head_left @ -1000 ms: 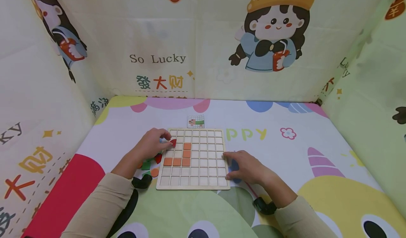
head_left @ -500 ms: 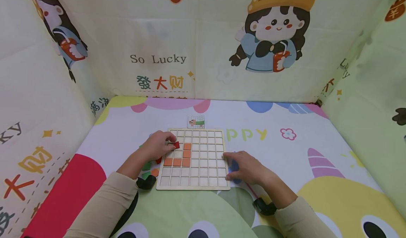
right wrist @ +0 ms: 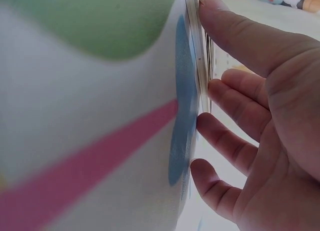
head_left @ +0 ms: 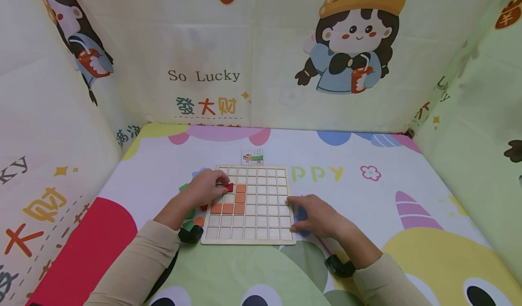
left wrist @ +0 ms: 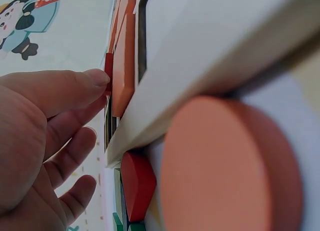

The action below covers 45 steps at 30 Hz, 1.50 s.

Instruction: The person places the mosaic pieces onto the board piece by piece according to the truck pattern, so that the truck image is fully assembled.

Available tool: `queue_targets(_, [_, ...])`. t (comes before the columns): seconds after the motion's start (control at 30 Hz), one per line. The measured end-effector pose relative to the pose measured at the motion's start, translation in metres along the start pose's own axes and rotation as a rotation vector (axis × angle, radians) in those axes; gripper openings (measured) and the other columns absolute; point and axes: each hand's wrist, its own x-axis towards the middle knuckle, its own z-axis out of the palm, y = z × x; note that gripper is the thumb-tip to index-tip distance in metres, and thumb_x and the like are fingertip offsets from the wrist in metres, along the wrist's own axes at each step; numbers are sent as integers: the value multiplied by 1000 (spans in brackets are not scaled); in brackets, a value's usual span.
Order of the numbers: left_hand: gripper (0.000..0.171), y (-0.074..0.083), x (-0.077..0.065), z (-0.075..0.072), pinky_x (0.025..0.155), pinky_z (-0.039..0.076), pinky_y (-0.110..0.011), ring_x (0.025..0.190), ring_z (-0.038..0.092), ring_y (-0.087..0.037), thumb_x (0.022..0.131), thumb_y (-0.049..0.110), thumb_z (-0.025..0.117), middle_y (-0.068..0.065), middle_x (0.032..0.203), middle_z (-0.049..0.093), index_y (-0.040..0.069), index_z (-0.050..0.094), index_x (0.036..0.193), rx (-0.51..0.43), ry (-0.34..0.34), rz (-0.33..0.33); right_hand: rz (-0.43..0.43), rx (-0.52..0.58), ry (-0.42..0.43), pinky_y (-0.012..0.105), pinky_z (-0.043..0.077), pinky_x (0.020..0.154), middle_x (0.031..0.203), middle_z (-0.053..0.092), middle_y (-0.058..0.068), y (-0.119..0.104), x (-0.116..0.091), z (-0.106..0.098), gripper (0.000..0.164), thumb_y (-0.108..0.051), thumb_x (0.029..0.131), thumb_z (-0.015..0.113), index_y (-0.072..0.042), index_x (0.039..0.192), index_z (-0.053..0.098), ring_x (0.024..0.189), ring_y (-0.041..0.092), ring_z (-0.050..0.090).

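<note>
A pale wooden grid board lies in front of me in the head view. Square orange tiles form a bent line in its left half. My left hand reaches over the board's left side and pinches a small red piece between thumb and forefinger, low over a cell in the third row. In the left wrist view the red piece shows beside an orange tile, its other fingers loosely bent. My right hand touches the board's right edge with thumb and fingertips, the fingers relaxed.
Left of the board lie loose pieces: green ones, a round orange one and another red one. A small picture card sits just behind the board. Printed cloth walls enclose the table's back and sides.
My left hand has moved slightly right over the board with the red piece, from the left edge inward. The right hand and the board have stayed put.
</note>
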Motion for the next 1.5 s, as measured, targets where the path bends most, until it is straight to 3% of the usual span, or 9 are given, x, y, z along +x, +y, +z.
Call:
queue_targets(0.4, [16, 0, 0, 0, 77, 51, -36, 81, 56, -19, 89, 16, 75, 0, 90, 65, 7, 68, 101, 9, -6, 7, -5, -6, 4, 52, 41, 102, 133, 59, 16, 0, 0, 0, 73, -28, 80, 85, -5, 141, 55, 124, 37, 50])
queue_targets(0.63, [17, 3, -1, 0, 82, 51, -37, 86, 57, -20, 90, 17, 75, 0, 94, 66, 9, 69, 103, -14, -25, -22, -21, -14, 8, 52, 42, 101, 133, 59, 16, 0, 0, 0, 72, -29, 80, 85, -5, 141, 55, 123, 37, 51])
queue_targets(0.93, [18, 6, -4, -2, 79, 51, -36, 86, 56, -21, 89, 15, 74, -2, 96, 65, 9, 68, 105, -29, -34, -37, -29, -7, 8, 52, 42, 101, 133, 59, 16, 1, 0, 0, 72, -29, 80, 85, -5, 140, 56, 122, 38, 52])
queue_targets(1.13, [27, 4, -8, -5, 85, 51, -42, 95, 56, -25, 90, 14, 71, -7, 108, 66, 5, 67, 115, -50, -11, -23, -27, -7, 10, 52, 42, 101, 133, 59, 15, 1, 0, 0, 72, -30, 79, 86, -6, 140, 56, 123, 37, 51])
queue_targets(1.33, [31, 1, -13, -10, 93, 49, -47, 111, 53, -31, 91, 17, 72, -12, 119, 62, 8, 68, 120, -14, 5, -73, -18, -1, 5, 52, 41, 102, 134, 59, 16, 0, 0, -1, 72, -30, 79, 86, -5, 140, 56, 123, 38, 51])
queue_targets(1.5, [33, -7, -21, -19, 97, 47, -51, 116, 50, -35, 92, 17, 71, -13, 121, 63, 5, 66, 123, -13, 31, -79, -12, 0, 3, 52, 41, 102, 133, 59, 15, 1, 0, 0, 73, -31, 80, 85, -5, 141, 55, 123, 37, 51])
